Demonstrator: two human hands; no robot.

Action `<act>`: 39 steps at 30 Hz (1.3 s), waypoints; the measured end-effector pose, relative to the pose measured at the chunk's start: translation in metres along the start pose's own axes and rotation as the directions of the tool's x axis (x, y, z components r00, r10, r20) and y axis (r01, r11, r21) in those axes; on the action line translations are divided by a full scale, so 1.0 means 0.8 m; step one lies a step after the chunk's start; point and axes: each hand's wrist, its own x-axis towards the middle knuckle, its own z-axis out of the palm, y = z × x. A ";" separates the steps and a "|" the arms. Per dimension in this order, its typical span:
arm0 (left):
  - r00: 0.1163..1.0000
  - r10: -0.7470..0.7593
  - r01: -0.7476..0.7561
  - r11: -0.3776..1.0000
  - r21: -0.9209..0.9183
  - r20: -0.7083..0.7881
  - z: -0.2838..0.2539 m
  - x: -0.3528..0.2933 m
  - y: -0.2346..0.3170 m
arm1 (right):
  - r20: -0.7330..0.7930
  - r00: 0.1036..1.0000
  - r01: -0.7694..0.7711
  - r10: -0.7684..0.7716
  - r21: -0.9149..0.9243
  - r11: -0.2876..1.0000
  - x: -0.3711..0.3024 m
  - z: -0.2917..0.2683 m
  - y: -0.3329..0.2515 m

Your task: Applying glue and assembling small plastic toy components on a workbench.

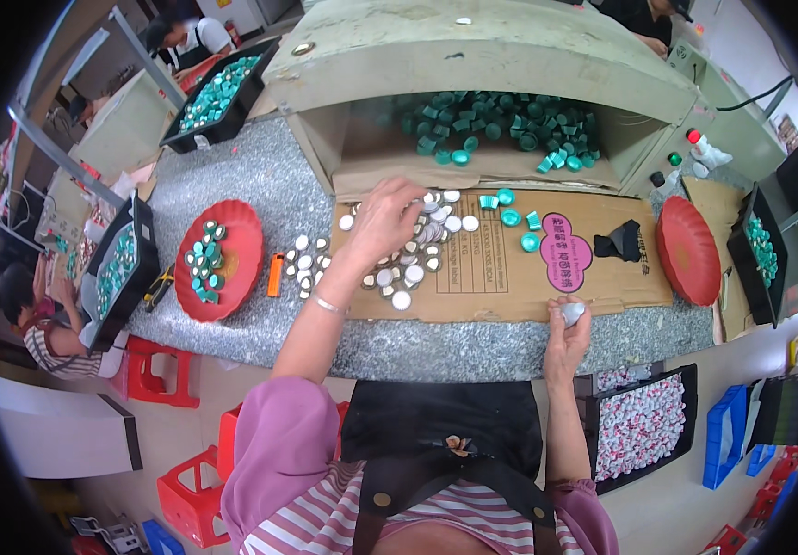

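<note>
My left hand [385, 222] reaches over a pile of small round white and silver discs [414, 274] on a flattened cardboard sheet [482, 301]. Its fingers are bent down at the pile's far side, and whatever lies between the tips is hidden. Near the cardboard's front edge, my right hand [565, 347] is closed around a pale grey rounded object [573, 314]; its kind is unclear. Several loose teal caps [510, 217] lie on the cardboard between the hands, toward the back. More teal caps [510, 125] are heaped inside the box-like shelf [482, 60] beyond.
On the left stand a red scalloped plate [241, 282] of teal caps and an orange lighter [275, 276]. Another red plate [688, 250] sits right, near a black cloth scrap [619, 242]. Black trays [223, 97] of caps flank the granite counter [223, 176]. Other people work at left and back.
</note>
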 end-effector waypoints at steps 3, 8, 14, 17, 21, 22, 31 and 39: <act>0.999 0.035 -0.035 0.999 0.034 -0.002 0.039 0.062 -0.021 | -0.007 1.000 -0.017 0.017 0.042 0.999 0.000 -0.001 -0.001; 0.946 -0.247 0.187 0.946 0.266 0.212 0.107 0.129 -0.050 | -0.043 0.999 -0.025 0.026 0.023 0.999 -0.002 0.000 -0.001; 0.959 -0.243 0.202 0.946 0.252 0.144 0.115 0.136 -0.056 | 0.003 1.000 -0.012 0.012 -0.072 0.997 0.000 -0.002 0.001; 0.987 -0.133 0.134 0.991 0.000 -0.093 0.085 0.111 -0.018 | 0.025 1.000 0.010 -0.008 -0.102 0.995 0.001 -0.001 0.001; 0.994 -0.043 0.054 0.992 -0.116 0.097 0.061 0.050 0.043 | -0.009 1.000 -0.021 0.021 -0.082 0.996 -0.001 -0.008 -0.001; 0.999 -0.011 0.012 0.999 -0.040 0.039 0.058 0.038 0.029 | 0.011 1.000 -0.015 0.016 -0.070 0.997 -0.001 -0.006 -0.004; 0.986 0.085 -0.050 0.971 0.232 -0.141 0.053 0.110 -0.003 | -0.040 0.999 0.016 -0.016 -0.003 1.000 -0.007 -0.003 -0.001; 0.970 -0.058 0.013 0.982 0.188 0.234 0.148 0.068 0.049 | 0.028 1.000 0.015 -0.012 -0.105 0.994 -0.003 -0.006 -0.009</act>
